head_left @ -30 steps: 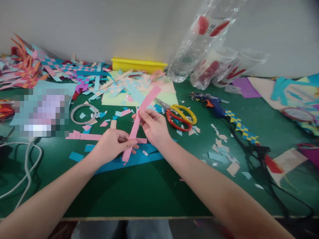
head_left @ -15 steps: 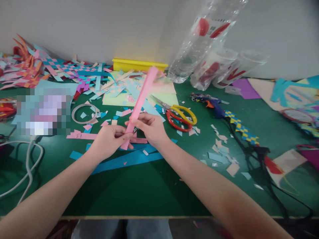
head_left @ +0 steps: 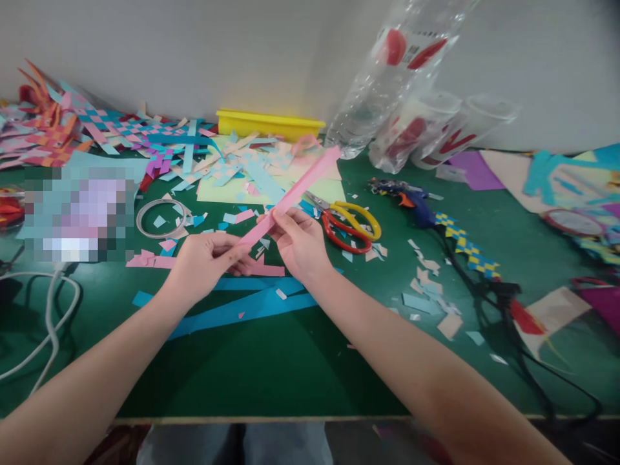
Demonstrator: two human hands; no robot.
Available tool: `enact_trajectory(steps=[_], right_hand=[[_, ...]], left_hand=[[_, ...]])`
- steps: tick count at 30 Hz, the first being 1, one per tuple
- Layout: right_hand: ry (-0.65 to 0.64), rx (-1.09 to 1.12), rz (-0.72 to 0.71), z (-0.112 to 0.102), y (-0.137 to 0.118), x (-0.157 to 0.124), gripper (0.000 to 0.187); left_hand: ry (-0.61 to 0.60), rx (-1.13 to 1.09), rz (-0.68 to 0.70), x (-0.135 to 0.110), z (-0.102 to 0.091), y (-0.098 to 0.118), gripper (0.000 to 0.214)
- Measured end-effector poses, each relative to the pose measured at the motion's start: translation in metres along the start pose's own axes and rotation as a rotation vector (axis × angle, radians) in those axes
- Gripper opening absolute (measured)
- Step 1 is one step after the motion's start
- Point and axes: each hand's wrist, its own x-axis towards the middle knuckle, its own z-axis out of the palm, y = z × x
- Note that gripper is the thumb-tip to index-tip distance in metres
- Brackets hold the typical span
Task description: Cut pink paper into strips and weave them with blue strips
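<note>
A pink paper strip (head_left: 303, 183) slants up to the right above the green table, held between both hands. My left hand (head_left: 206, 261) pinches its lower end. Farther up, my right hand (head_left: 299, 242) grips it between thumb and fingers. Below the hands lie blue paper strips (head_left: 261, 310) and another pink strip (head_left: 271, 270). Scissors (head_left: 351, 226) with one red and one yellow handle rest just right of my right hand. A roll of tape (head_left: 162, 218) lies left of my left hand among small paper scraps.
A glue gun (head_left: 411, 203) with a black cord lies at the right. Plastic-wrapped cups (head_left: 411, 71) lean against the wall near a yellow tray (head_left: 268, 124). Woven paper pieces (head_left: 111, 123) pile up at the back left. A blurred-out device (head_left: 87, 213) with a white cable (head_left: 53, 323) lies at the left.
The pink strip has tilted from steep to a flatter slant, its upper end swinging right and down. My right hand has shifted slightly right along with it.
</note>
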Motion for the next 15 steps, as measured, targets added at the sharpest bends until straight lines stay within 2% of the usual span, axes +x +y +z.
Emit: enact_trajectory(steps=[6, 10, 15], right_hand=[[0.057, -0.069, -0.031, 0.001, -0.005, -0.003, 0.022], [0.14, -0.151, -0.065, 0.001, -0.014, -0.004, 0.026], [0.234, -0.306, -0.162, -0.012, -0.032, 0.001, 0.029]], left_hand=[[0.274, 0.003, 0.146, 0.004, -0.013, 0.001, 0.03], [0.383, 0.104, 0.225, 0.006, -0.024, 0.001, 0.026], [0.462, 0.173, 0.286, 0.009, -0.032, -0.001, 0.022]])
